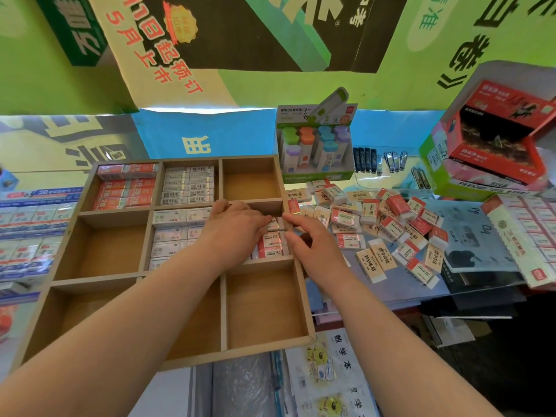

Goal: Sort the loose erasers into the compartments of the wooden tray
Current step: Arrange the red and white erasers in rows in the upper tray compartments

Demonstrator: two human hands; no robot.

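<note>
A wooden tray (302,299) with nine compartments lies in front of me. Red-and-white erasers (126,188) fill the top-left cell, barcode-side erasers (188,185) the top-middle, and pale erasers (171,233) the centre. In the middle-right cell lie red-and-white 2B erasers (272,246). My left hand (231,230) and my right hand (304,242) meet over that cell, both pinching one 2B eraser (276,225) at its far end. A heap of loose erasers (388,227) lies on the counter right of the tray.
A green display box of eraser pens (316,145) stands behind the tray's right corner. Nail clippers (391,161) lie beyond the heap. Red and green boxes (487,145) are stacked at far right, and a long eraser pack (523,236) lies at the right edge. Boxed erasers (30,224) sit left.
</note>
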